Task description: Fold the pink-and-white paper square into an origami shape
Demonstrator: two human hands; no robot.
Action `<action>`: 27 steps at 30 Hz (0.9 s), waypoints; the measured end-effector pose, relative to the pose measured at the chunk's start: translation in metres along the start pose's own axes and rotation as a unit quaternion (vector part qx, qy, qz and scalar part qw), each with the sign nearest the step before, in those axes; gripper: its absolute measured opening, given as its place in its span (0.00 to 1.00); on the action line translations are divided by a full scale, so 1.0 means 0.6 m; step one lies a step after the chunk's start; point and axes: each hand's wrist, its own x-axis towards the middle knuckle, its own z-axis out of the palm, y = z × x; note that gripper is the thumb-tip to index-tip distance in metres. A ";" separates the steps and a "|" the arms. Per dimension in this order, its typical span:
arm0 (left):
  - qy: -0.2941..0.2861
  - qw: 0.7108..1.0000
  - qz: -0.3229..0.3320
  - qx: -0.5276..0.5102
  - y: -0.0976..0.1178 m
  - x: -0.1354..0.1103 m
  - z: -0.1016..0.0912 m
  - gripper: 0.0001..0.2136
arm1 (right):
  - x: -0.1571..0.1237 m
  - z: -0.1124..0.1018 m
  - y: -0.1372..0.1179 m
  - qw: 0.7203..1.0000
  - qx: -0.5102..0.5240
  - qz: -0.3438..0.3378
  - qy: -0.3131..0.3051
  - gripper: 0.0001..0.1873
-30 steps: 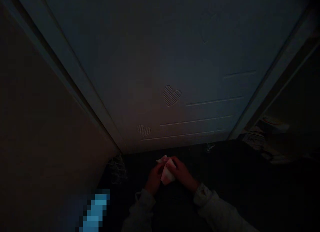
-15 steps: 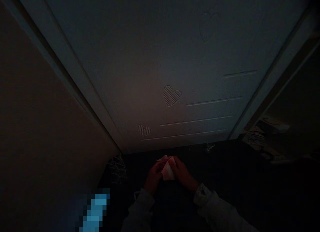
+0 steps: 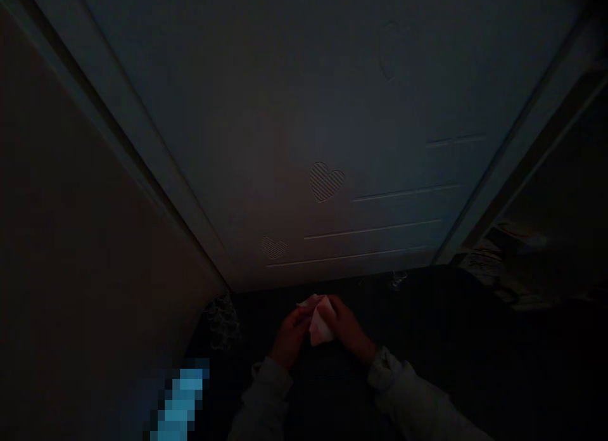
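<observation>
I am looking down through the head camera into a very dark room. Low in the middle of the view, my left hand and right hand meet over a dark floor. Together they hold a small pale folded piece; I cannot tell whether it is paper or cloth. The fingers of both hands are closed narrowly on it, the left from its left side and the right from its right and far side. The piece sits between the two hands, just near of the foot of a door.

The door fills the far half of the view. It is pale, with a striped heart pressed into it, a smaller heart lower left, and thin level grooves on the right. A plain wall runs along the left.

Light sleeves cover both wrists. Near the left corner of the door lies something crinkly and faintly shiny. Well apart on the far right sits dim clutter, too dark to name. A blurred blue patch shows near left.
</observation>
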 end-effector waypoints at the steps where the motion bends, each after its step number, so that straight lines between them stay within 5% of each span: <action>1: 0.003 1.000 0.001 0.008 0.000 0.001 0.000 0.14 | 0.000 0.001 0.002 1.000 0.000 0.004 0.000 0.18; 27: 0.016 0.999 0.012 0.036 -0.010 0.003 -0.005 0.13 | -0.003 0.002 0.006 0.999 0.017 -0.026 -0.032 0.18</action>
